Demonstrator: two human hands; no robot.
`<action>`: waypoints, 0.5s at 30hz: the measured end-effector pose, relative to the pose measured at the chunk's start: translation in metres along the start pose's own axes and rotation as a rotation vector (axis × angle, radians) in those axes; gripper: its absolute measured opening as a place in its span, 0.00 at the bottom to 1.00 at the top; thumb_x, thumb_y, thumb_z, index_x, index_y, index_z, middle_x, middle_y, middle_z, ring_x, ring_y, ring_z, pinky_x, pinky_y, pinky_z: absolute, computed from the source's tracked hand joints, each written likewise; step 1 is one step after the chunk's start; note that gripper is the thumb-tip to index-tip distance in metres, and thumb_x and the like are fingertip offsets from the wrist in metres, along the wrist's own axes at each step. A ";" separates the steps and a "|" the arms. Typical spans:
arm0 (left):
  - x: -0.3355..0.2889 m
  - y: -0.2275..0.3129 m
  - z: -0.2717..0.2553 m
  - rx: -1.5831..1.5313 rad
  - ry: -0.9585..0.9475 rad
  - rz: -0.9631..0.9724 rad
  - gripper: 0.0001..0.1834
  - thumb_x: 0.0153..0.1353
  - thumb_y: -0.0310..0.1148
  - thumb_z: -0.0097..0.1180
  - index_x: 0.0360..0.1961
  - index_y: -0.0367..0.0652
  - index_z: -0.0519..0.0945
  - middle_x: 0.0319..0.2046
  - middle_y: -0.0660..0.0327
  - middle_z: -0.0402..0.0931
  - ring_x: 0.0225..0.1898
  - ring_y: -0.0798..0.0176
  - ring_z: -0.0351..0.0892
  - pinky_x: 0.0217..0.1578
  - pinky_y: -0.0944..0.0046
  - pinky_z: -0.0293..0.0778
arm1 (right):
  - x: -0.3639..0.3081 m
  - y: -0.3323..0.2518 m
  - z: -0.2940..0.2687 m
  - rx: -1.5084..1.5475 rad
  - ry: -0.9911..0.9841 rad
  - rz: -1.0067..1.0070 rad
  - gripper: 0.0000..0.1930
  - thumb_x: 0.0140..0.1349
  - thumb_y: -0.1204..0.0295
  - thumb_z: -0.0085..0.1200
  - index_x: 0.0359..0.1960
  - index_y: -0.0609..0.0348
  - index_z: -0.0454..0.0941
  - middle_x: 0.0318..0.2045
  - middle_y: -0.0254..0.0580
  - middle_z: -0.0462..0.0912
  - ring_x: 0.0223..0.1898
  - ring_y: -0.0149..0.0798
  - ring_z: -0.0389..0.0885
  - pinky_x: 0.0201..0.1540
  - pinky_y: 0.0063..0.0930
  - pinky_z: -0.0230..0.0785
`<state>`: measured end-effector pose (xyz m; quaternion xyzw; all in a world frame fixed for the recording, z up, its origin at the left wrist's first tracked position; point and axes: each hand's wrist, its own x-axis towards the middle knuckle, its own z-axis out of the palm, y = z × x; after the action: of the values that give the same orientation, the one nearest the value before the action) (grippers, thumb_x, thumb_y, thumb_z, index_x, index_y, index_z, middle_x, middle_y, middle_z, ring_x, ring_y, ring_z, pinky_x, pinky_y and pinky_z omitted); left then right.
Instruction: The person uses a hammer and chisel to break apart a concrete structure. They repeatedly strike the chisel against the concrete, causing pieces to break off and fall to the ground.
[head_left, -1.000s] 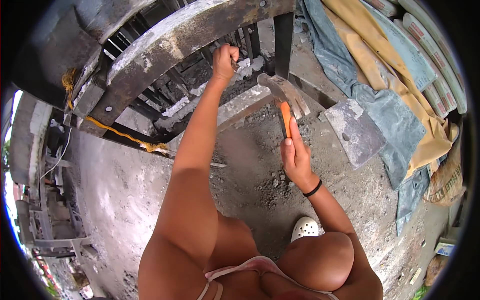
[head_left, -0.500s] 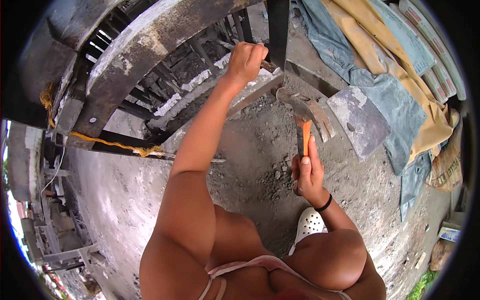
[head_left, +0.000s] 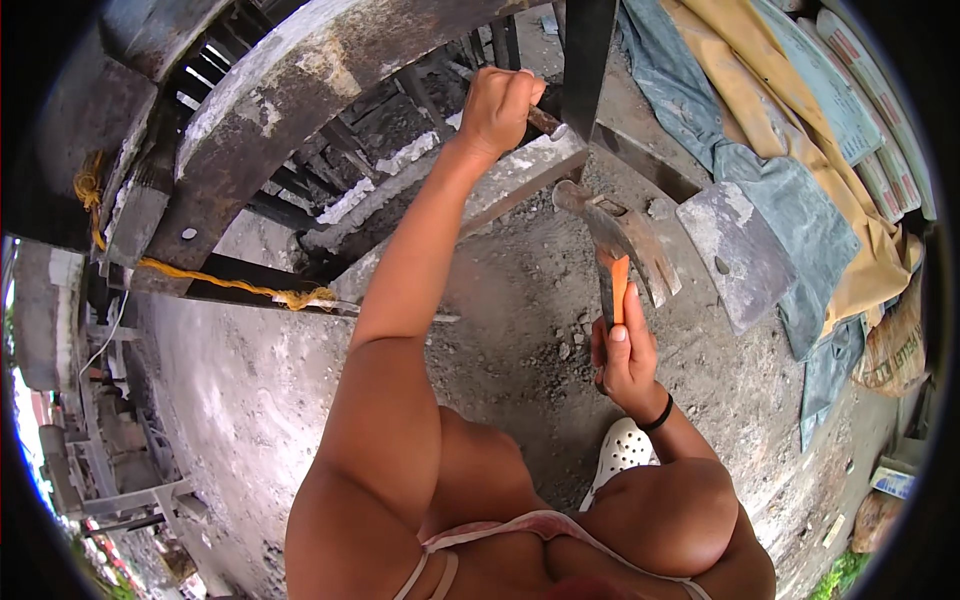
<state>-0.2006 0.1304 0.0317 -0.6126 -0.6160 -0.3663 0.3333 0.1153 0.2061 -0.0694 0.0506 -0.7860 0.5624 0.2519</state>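
My right hand (head_left: 630,352) is closed around the orange and black handle of a claw hammer (head_left: 618,232). The worn, rusty hammer head is uppermost, close to the frame's lower bar, with the claw pointing right. Stretched forward, my left hand (head_left: 502,108) is a fist at the metal frame (head_left: 535,165). From its right side pokes a short rusty bar (head_left: 543,121), whose other end my fingers hide. Crusts of whitish mortar (head_left: 405,155) cling along the frame beside dark upright slats.
A flat grey plate (head_left: 735,255) lies right of the hammer, against blue and tan cloths (head_left: 790,200). Stacked bags (head_left: 865,110) stand beyond. Yellow rope (head_left: 235,286) is tied along the frame at left. Loose rubble (head_left: 570,340) covers the ground near my white clog (head_left: 622,448).
The whole view has shifted slightly, so the scene sits a little farther right. Both hands keep their grips, and the hammer stays near the frame's lower bar.
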 end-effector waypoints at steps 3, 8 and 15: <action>-0.002 -0.001 -0.002 -0.005 -0.019 -0.021 0.10 0.55 0.21 0.42 0.19 0.37 0.58 0.11 0.52 0.59 0.12 0.47 0.62 0.14 0.57 0.58 | 0.003 -0.012 -0.004 0.004 -0.037 -0.027 0.27 0.71 0.64 0.29 0.69 0.55 0.38 0.22 0.39 0.72 0.15 0.24 0.65 0.16 0.18 0.59; -0.003 -0.004 0.000 -0.033 0.030 -0.017 0.10 0.54 0.21 0.42 0.19 0.37 0.58 0.11 0.52 0.59 0.12 0.47 0.62 0.14 0.57 0.58 | 0.011 -0.024 -0.002 -0.004 -0.030 -0.119 0.29 0.71 0.62 0.29 0.69 0.54 0.35 0.21 0.39 0.68 0.17 0.29 0.66 0.16 0.19 0.61; -0.007 -0.007 0.000 -0.028 -0.030 -0.130 0.10 0.51 0.28 0.45 0.16 0.37 0.63 0.14 0.47 0.66 0.15 0.44 0.66 0.16 0.54 0.60 | 0.016 -0.032 -0.011 0.188 0.086 -0.222 0.26 0.64 0.48 0.37 0.48 0.59 0.54 0.23 0.41 0.68 0.19 0.32 0.67 0.21 0.24 0.66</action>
<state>-0.2071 0.1268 0.0261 -0.5812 -0.6542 -0.3868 0.2909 0.1167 0.2080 -0.0323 0.1366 -0.7079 0.6037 0.3402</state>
